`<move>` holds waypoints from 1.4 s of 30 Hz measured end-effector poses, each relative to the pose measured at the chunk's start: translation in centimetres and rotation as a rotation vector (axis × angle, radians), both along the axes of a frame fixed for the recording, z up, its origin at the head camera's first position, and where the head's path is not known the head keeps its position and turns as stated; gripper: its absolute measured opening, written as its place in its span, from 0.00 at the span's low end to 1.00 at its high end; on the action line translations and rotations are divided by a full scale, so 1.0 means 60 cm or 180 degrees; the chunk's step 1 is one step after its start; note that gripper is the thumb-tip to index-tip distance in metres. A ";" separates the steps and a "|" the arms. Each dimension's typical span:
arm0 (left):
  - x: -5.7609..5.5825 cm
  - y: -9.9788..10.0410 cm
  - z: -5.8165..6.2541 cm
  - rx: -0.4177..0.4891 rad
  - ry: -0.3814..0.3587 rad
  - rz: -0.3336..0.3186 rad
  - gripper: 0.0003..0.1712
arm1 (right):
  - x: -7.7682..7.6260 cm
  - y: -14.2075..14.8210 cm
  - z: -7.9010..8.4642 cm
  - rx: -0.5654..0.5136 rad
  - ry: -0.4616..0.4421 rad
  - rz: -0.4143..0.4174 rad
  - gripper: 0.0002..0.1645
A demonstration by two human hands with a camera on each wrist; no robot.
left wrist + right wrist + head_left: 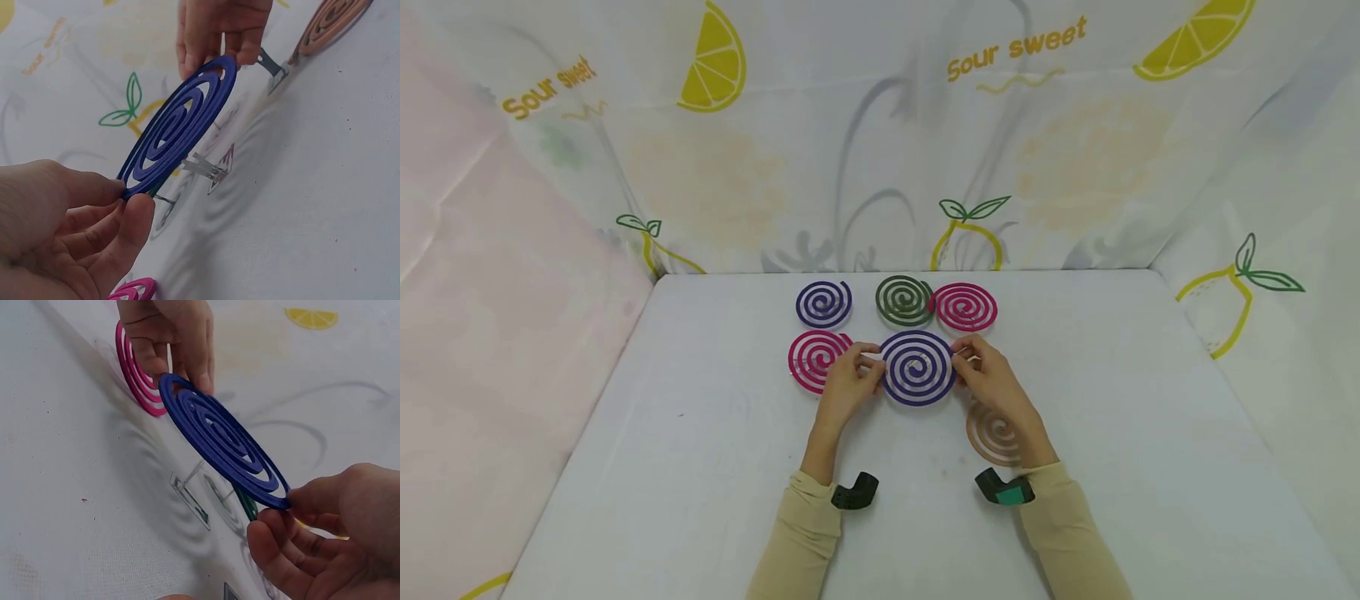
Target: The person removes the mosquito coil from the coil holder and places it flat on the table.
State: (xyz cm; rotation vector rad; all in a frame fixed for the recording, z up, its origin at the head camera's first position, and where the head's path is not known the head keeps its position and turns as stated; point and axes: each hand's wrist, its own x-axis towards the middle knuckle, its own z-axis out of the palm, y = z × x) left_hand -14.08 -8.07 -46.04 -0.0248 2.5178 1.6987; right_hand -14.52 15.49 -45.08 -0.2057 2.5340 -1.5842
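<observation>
Both hands hold a blue-purple mosquito coil [917, 367] between them, raised off the white table. My left hand [850, 379] pinches its left rim between thumb and fingers. The right hand [992, 379] pinches the opposite rim in the same way. In the left wrist view the coil is tilted, and a small metal coil stand [215, 175] is on the table beneath it. That stand [190, 501] shows under the coil in the right wrist view too, amid the coil's shadow. Close by my left hand is a pink coil [820, 360], partly covered by it. A brown coil [1000, 429] lies partly under the right wrist.
Along the table's back edge are another blue-purple coil [822, 303], a green coil [904, 301] and a second pink coil [965, 307]; the last two overlap in the head view. A lemon-printed cloth [820, 150] hangs behind the white table [700, 467].
</observation>
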 end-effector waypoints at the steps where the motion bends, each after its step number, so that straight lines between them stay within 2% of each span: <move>1: 0.000 0.000 0.001 0.0004 0.0005 0.0005 0.16 | 0.000 0.000 0.001 -0.0005 -0.0013 0.0007 0.14; 7: 0.001 0.001 0.004 0.0004 0.0007 -0.0016 0.17 | -0.001 0.000 0.000 -0.0091 0.0002 0.0020 0.15; 13: 0.002 -0.001 0.005 -0.0091 0.0065 -0.0075 0.19 | -0.002 0.001 0.001 0.0049 0.0032 0.0080 0.16; 18: 0.003 -0.003 0.005 -0.0010 0.0079 -0.0130 0.20 | -0.001 0.002 0.001 0.0030 0.0011 0.0118 0.17; 25: 0.004 -0.005 0.007 0.0109 -0.0027 -0.0230 0.21 | 0.000 0.004 0.003 0.0155 0.0023 0.0150 0.16; 30: 0.005 -0.007 0.012 -0.0020 -0.0107 -0.0337 0.21 | 0.001 0.006 0.008 0.0270 0.0081 0.0197 0.11; 36: 0.006 -0.009 0.015 -0.0173 -0.0296 -0.0607 0.23 | 0.001 0.010 0.008 0.0310 0.0160 0.0365 0.12; 42: 0.010 -0.010 0.020 -0.0222 -0.0379 -0.0713 0.23 | 0.002 0.013 0.008 0.0378 0.0134 0.0550 0.12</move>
